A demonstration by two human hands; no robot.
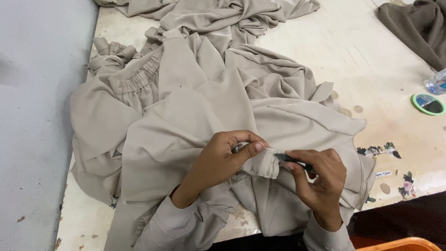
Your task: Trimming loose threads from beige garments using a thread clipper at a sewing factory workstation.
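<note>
Our left hand (pixel 223 158) pinches gathered cuff (pixel 265 163) of beige garment (pixel 186 121); our right hand (pixel 320 179), beside cuff, clamps dark tool (pixel 292 159); mirror (pixel 428 104) far right of garment.

Garment workshop: beige garments (pixel 195 93) heaped on worktable (pixel 371 60).

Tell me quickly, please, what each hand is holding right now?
Left hand: closed, pinching the gathered cuff of beige fabric.
Right hand: closed on a small dark tool.

Garment (pixel 200 116): plain beige. Cloth (pixel 416 25): brown-grey. Table (pixel 371 69): cream, stained. Small mirror (pixel 428 104): green-rimmed. Bin (pixel 404 244): orange.
</note>
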